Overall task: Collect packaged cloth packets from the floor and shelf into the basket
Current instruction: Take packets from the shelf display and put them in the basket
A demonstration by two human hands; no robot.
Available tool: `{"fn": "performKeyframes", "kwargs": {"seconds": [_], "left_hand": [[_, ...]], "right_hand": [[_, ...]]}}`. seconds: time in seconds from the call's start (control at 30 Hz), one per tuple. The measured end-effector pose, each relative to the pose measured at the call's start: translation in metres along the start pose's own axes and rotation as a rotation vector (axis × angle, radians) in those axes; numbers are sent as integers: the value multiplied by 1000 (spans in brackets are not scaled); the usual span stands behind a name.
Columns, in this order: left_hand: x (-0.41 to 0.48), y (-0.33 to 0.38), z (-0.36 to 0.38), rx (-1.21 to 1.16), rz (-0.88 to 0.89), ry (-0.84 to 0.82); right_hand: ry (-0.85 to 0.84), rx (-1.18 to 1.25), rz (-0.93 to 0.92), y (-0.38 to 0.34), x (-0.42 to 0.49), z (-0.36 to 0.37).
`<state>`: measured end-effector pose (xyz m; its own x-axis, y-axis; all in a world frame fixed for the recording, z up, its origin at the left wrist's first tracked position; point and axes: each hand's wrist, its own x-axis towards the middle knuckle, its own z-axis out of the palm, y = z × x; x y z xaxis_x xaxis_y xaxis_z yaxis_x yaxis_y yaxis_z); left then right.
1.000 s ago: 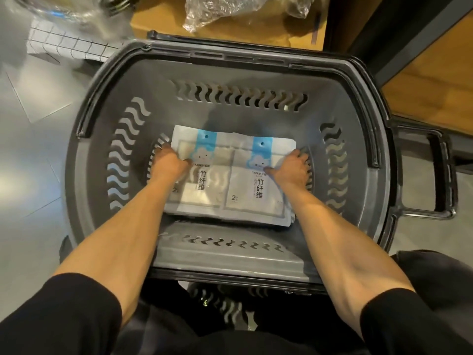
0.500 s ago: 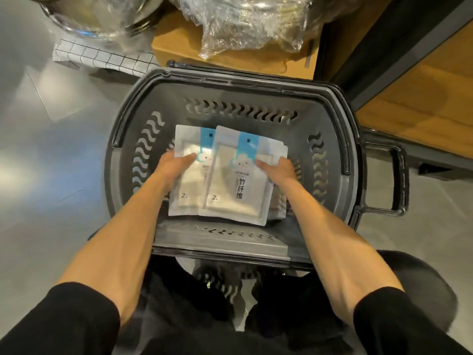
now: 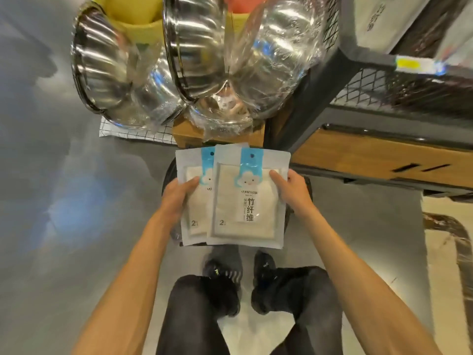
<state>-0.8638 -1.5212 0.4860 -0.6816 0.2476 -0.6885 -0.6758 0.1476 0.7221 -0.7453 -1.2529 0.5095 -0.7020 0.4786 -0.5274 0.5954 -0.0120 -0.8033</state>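
Observation:
Two white cloth packets with blue cloud tabs overlap in front of me, held up above the floor. My left hand point(image 3: 179, 198) grips the left packet point(image 3: 192, 201) at its left edge. My right hand point(image 3: 291, 190) grips the front packet point(image 3: 245, 201) at its right edge, thumb on its face. The packets hide most of the dark grey basket point(image 3: 167, 175); only slivers of its rim show beside my hands.
Plastic-wrapped steel bowls point(image 3: 143, 73) sit on a cardboard box point(image 3: 189, 134) ahead. A dark metal shelf with wire mesh point(image 3: 384, 98) and a wooden base point(image 3: 371, 155) stands to the right. My feet point(image 3: 243, 278) are on the grey floor below.
Both hands have lifted the two packets up out of the basket, sliding them into an overlapping stack. The view has risen and the basket is now mostly hidden.

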Motion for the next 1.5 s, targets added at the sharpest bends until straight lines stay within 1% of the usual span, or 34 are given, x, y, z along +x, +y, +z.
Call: {"fn": "performKeyframes", "kwargs": {"seconds": [0.17,0.3,0.43,0.53,0.7,0.83,1.07,1.2,1.3,1.5], "left_hand": [[-89,75,48,-51,39,-27],[-146,109,89,-86,93,-49],[-192,115,136,-75,177,-39],[-217,113,169,-68,215,-79],[-247,123,213,-68,259,-80],[-260,131,231,-62,294,-104],[-268,145,243,-81,304,-148],[-257,153,247,-90,311,-105],[-243,164,252,-146,301,-59],[-210,207,269,-193,320,-33]], "right_hand": [[21,-51,-30,-71,-78,-74],[7,-42,-63,-109,-119,-134],[11,7,-97,-121,-149,-190],[8,37,-122,-124,-165,-225],[22,79,-164,-129,-182,-272],[-11,120,-191,-131,-188,-301],[-51,162,-229,-144,-187,-335],[-16,171,-254,-154,-175,-349],[29,174,-287,-165,-161,-361],[92,176,-320,-196,-121,-388]]}}
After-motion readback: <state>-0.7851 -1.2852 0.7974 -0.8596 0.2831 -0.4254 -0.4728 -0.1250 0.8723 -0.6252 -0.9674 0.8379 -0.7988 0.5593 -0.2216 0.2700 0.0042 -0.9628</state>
